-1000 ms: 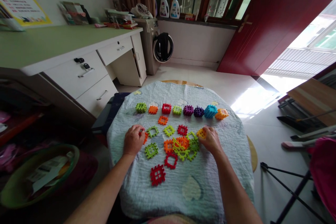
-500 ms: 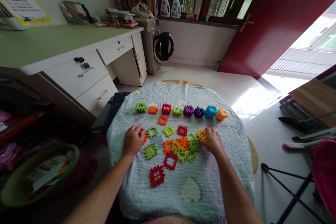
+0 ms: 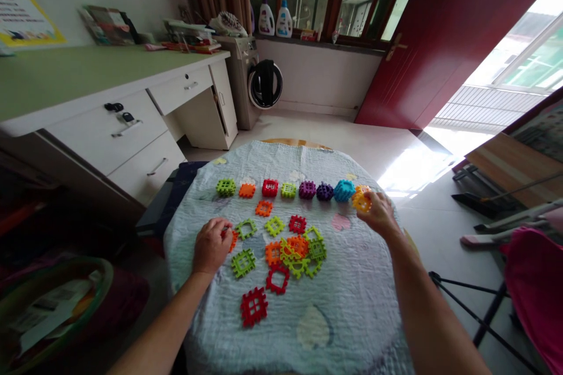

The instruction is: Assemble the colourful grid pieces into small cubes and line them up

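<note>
My right hand (image 3: pixel 380 214) pinches a yellow-orange building tile (image 3: pixel 361 201) at the right end of a row of small stacks, with the yellow stack there partly hidden behind it. Left of it stands a blue stack (image 3: pixel 344 190). My left hand (image 3: pixel 213 246) rests on the cloth with its fingers curled over an orange building tile (image 3: pixel 233 240), mostly covered. Close to that hand lie a green frame tile (image 3: pixel 246 229) and a green windowed tile (image 3: pixel 243 263). Mid-table, a loose heap mixes orange tiles (image 3: pixel 272 253) with green tiles (image 3: pixel 316 249).
Purple (image 3: pixel 307 190), red (image 3: pixel 270 188) and green (image 3: pixel 226 187) stacks continue the row. Red tiles (image 3: pixel 254 306) lie nearer me. A pale blue cloth (image 3: pixel 352 304) covers the round table. A basket (image 3: pixel 105 281) stands at left, and a pink folding chair (image 3: pixel 534 293) at right.
My right hand has moved right and away from me, carrying the yellow-orange tile from beside the heap to the row's right end. My left hand stays by the orange tile. The view has shifted slightly.
</note>
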Demonstrator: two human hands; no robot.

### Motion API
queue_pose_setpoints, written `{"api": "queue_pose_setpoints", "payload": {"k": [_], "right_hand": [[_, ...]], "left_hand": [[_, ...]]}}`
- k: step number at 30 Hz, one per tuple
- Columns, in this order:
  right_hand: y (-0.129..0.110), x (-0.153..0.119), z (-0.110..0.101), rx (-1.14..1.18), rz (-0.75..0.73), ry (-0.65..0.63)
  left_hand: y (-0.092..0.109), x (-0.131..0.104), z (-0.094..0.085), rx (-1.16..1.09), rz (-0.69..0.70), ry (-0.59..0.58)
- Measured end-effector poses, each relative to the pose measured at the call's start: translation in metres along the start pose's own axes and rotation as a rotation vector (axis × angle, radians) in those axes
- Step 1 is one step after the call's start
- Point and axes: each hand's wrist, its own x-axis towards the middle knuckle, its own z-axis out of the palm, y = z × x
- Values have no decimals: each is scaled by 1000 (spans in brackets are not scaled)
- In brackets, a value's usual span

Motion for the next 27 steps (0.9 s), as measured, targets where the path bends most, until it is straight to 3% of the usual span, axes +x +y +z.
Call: {"api": "queue_pose_setpoints", "payload": {"k": [4, 10, 20, 27], "right_hand": [[28, 44, -16, -25, 24, -54], [47, 80, -10, -52, -74, -210], [51, 99, -1, -69, -146, -321], [59, 100, 8, -58, -139, -276]], "left_hand": [[-2, 0, 1, -2, 0, 4], [-2, -1, 2, 3, 10, 9], [2, -1, 0, 1, 5, 7], [1, -1, 0, -7, -15, -6]]}}
